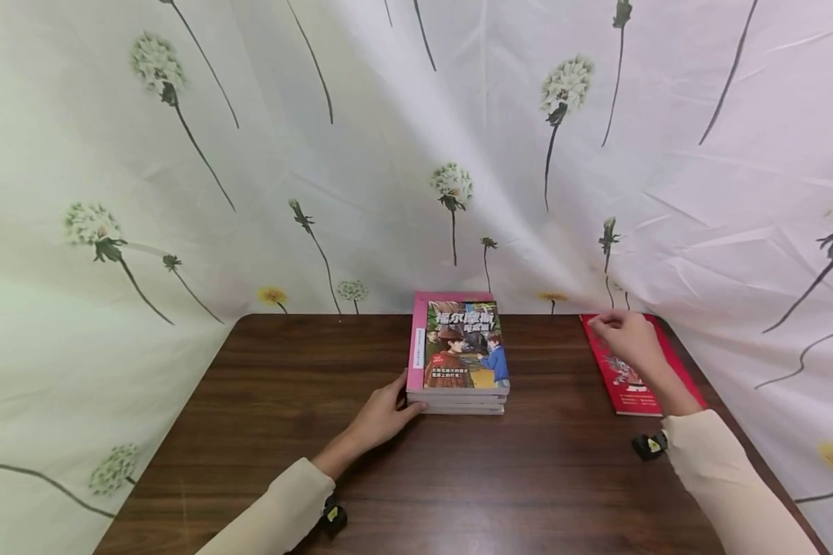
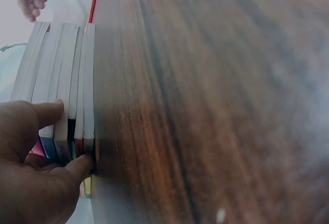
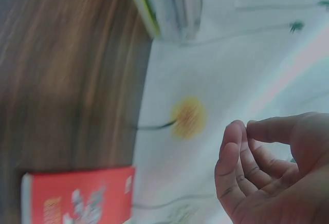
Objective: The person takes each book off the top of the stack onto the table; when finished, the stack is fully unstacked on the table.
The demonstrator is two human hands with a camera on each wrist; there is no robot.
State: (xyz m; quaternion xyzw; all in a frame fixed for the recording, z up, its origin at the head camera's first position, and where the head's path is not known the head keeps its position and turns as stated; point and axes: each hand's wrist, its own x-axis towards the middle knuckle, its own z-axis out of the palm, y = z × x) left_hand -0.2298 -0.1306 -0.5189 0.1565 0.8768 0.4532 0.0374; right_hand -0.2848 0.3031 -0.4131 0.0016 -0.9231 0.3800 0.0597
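Observation:
Near the back middle of the table stands a stack of books (image 1: 458, 405), with page edges to the front. On top lies a comic-style cover (image 1: 467, 347), above a pink-edged book (image 1: 417, 339). My left hand (image 1: 382, 412) holds the stack's front left corner. In the left wrist view its thumb (image 2: 51, 112) lies on the page edges and a finger (image 2: 79, 166) meets the side low down. A red book (image 1: 621, 385) lies flat at the right. My right hand (image 1: 628, 339) is raised above it, thumb meeting curled fingertips (image 3: 234, 129), with nothing between them.
The dark wooden table (image 1: 284, 362) reaches back to a white cloth (image 1: 361, 193) printed with dandelions, which also hangs along both sides. Black wrist devices are strapped beneath both sleeves (image 1: 708, 455).

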